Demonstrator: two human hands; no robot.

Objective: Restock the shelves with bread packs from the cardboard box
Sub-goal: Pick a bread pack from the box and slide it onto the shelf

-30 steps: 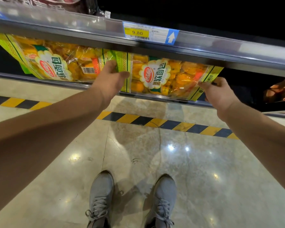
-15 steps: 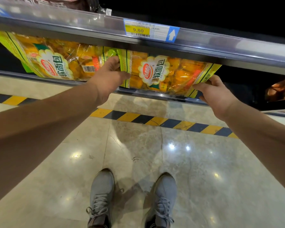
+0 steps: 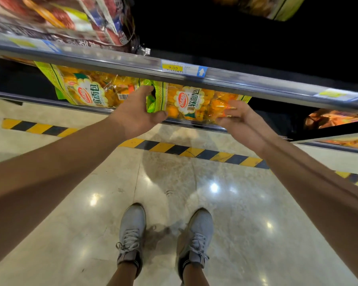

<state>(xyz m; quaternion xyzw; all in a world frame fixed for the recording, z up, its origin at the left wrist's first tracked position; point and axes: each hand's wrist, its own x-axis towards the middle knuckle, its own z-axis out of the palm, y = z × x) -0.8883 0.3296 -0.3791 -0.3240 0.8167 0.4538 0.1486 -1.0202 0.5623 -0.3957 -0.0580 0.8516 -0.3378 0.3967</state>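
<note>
Placement of a bread pack point(image 3: 191, 100) on the lower shelf point(image 3: 50, 101), head-camera view. Change over the last second: the right hand point(image 3: 241, 120) has left the pack's far right corner and now lies over its right end. That end reaches less far to the right than before; whether it was pushed deeper or bunched up cannot be told. The left hand point(image 3: 136, 112) has stayed at the pack's left edge. Judgement: the pack is nearly seated, and this step is final tidying before release. The cardboard box is out of view, so the remaining stock cannot be judged.

Left hand: fingers reach into the gap between this pack and the neighbouring pack point(image 3: 91, 92), with the thumb point(image 3: 160, 116) across the front, so the left edge is pinched. Right hand: fingers point(image 3: 228, 108) curl over the front of the right end and press into the film.

Pack: clear crinkled film, green patterned borders, and a white flower-shaped label with a red logo and Chinese lettering; orange-yellow wrapped pieces show inside. It faces outward, just beside the neighbouring pack, below the upper shelf rail point(image 3: 256, 83) and its yellow price tag point(image 3: 172, 68).
</note>
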